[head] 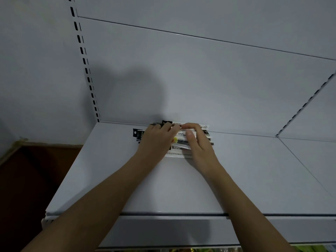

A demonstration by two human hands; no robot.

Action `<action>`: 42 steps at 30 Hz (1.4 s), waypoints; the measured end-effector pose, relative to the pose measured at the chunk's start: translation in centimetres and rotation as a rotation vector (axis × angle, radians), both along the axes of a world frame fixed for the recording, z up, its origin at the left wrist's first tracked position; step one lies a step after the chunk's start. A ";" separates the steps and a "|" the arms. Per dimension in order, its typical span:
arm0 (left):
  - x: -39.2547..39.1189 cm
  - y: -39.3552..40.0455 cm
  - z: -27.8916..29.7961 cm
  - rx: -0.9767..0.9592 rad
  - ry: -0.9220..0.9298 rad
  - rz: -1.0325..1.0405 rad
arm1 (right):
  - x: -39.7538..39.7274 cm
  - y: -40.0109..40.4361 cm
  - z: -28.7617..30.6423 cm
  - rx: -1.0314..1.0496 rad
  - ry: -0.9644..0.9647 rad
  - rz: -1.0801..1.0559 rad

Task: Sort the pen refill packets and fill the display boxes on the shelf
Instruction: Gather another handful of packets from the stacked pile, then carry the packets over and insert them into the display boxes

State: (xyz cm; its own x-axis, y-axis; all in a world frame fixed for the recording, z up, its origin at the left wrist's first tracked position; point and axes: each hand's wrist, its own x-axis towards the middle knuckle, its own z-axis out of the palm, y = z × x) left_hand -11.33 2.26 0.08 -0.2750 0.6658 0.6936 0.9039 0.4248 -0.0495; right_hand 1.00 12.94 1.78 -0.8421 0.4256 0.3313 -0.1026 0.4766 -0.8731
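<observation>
Two bare forearms reach up from below, across the front lip of the white shelf [112,179], toward a loose pile of pen refill packets [179,142] lying near the back panel [200,84]. The left hand [156,140] lies over the left end of the pile, its fingers bent down onto the packets; whether they actually grip one I cannot tell. The right hand [197,140] covers the right end, fingers curled over the top packets and thumb tucked against their near side. A black packet header [136,133] sticks out left of the left hand. A slotted upright [85,64] runs up the back on the left.
</observation>
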 end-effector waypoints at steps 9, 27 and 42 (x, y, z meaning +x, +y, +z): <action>1.9 -1.0 3.8 0.028 -0.551 -0.008 | 4.7 1.2 2.1 -0.038 -0.057 -0.207; 25.6 6.9 5.9 -0.048 -1.436 -0.801 | 34.0 -0.8 1.4 0.077 -0.547 -0.718; 51.3 17.9 -6.7 -0.469 -1.524 -0.810 | 65.4 0.9 -7.2 -0.406 -0.942 -0.964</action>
